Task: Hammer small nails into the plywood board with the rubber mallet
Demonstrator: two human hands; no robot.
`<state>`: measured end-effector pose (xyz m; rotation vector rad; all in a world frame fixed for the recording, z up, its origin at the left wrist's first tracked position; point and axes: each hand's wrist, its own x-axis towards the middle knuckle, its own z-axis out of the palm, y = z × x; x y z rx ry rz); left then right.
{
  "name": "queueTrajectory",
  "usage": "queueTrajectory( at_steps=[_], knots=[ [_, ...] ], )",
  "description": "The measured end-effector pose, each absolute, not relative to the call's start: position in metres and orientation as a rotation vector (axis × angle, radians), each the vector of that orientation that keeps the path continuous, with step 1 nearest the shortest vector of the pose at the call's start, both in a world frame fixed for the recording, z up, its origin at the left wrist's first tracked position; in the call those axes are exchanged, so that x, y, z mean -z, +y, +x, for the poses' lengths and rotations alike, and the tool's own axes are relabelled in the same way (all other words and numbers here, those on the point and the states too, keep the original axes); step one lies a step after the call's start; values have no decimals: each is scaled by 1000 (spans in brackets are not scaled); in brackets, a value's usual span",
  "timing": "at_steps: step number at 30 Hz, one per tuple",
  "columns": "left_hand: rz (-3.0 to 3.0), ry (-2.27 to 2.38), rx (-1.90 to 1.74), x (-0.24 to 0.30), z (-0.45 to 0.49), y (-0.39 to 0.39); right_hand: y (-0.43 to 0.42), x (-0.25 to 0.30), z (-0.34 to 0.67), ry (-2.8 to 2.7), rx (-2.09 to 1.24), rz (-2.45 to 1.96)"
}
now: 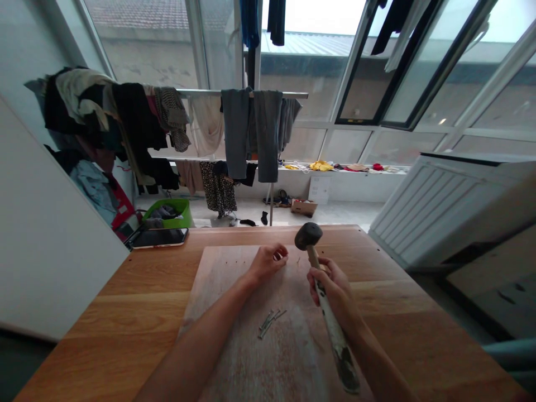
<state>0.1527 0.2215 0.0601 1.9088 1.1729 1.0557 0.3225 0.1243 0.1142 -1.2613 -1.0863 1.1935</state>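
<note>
The mallet [334,336] stood tilted above the board [293,363], its black head raised, with the right hand [330,287] wrapping its grip tightly around the handle. Just left, the left hand [268,261] rested on the board, fingertips pressed together; whether they pinched anything was unclear. Loose nails [270,321] lay between the forearms. A phone [159,237] lay at the surface's [125,312] far left edge.

Grey daylight comes through tall windows [146,44] behind a clothes rail [201,92] hung with trousers and shirts. Below the rail lies a pale floor [343,212] with a cardboard box [304,207]. To the lower left of the rail stands a green laundry basket [184,212]. Right of the rail leans a white slatted panel [439,206]. In front of the rail stretches the wooden worktop [125,312].
</note>
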Motion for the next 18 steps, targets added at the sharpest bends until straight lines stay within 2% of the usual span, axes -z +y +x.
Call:
queueTrajectory(
  at_steps=[6, 18],
  knots=[
    [1987, 1147, -1036, -61, 153, 221, 122, -88, 320, -1105, -1244, -1225],
    [2024, 1176, -1024, -60, 153, 222, 118, -83, 321, -1220, -1258, -1211]
  ],
)
